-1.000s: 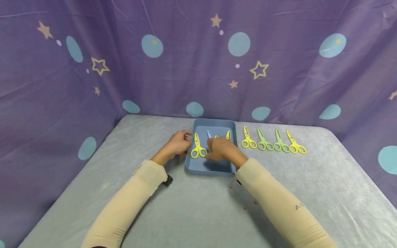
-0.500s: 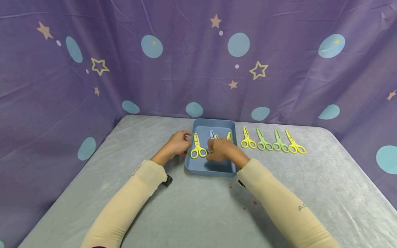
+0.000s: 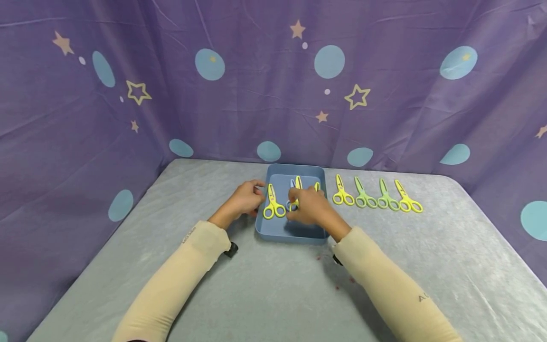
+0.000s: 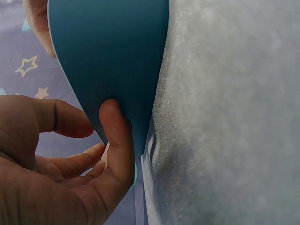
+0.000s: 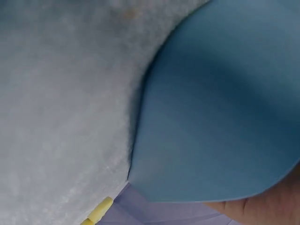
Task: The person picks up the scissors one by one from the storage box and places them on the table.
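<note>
In the head view, my left hand [image 3: 248, 197] is at the left side of a blue tray [image 3: 290, 232]. The left wrist view has its thumb on the outer wall of the tray [image 4: 108, 56], fingers at the rim. Inside the tray, my right hand [image 3: 309, 205] pinches yellow scissors [image 3: 298, 182], partly hidden by the fingers. Blue scissors [image 3: 292, 183] lie just left of these, overlapped by them. Another yellow pair of scissors [image 3: 271, 199] lies along the tray's left side. A further yellow pair [image 3: 317, 186] shows only its tip beyond my right hand.
Right of the tray, a row of scissors lies on the grey cloth: yellow scissors [image 3: 341, 191], green scissors [image 3: 363, 194], more green scissors [image 3: 386, 195] and yellow scissors [image 3: 407, 197]. A purple curtain [image 3: 273, 85] hangs behind the table [image 3: 265, 285].
The yellow scissors at my right hand have shifted toward the back of the tray, with more of them showing. My right hand has moved slightly right. My left hand stays in place.
</note>
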The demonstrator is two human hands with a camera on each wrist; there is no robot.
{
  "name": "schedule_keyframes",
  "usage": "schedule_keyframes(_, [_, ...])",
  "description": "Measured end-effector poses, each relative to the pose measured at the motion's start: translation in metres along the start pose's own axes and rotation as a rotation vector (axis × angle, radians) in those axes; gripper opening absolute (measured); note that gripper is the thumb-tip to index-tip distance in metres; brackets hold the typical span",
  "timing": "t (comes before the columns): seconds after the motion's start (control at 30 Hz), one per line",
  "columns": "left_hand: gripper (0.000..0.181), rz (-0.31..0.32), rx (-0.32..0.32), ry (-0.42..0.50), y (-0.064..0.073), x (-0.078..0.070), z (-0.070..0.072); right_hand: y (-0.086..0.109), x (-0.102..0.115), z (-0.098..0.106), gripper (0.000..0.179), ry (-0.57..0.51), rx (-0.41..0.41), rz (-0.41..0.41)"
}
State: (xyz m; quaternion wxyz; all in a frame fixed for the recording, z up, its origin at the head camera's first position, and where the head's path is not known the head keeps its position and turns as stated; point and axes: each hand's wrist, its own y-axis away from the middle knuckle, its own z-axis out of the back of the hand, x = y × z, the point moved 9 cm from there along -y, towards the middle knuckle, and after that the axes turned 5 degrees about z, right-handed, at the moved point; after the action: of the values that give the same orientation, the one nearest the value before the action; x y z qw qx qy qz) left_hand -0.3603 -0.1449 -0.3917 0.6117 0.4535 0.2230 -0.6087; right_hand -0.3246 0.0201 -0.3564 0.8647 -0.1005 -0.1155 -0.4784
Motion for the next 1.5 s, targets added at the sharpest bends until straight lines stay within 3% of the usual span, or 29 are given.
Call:
schedule_keyframes(0.13, [0.058, 0.006, 0.001, 0.007, 0.001, 0.0, 0.0, 0.005, 0.002, 0.006, 0.033, 0.005, -0.061, 0.034])
schedule_keyframes(0.57, [0.058, 0.003, -0.001, 0.011, 0.004, -0.002, -0.001, 0.03, 0.006, 0.026, 0.037, 0.014, -0.208, 0.023])
schedule_keyframes(0.93, [0.058, 0.006, 0.0, 0.024, 0.003, -0.002, -0.001, 0.053, -0.005, 0.047, 0.038, 0.079, -0.344, 0.03])
schedule_keyframes(1.2, [0.057, 0.01, 0.0, 0.019, 0.002, -0.001, -0.002, 0.067, -0.025, 0.051, 0.039, 0.129, -0.374, -0.036])
schedule_keyframes(1.5, [0.056, 0.014, -0.008, 0.013, 0.001, -0.002, -0.003, 0.08, -0.045, 0.049, 0.035, 0.136, -0.343, -0.089])
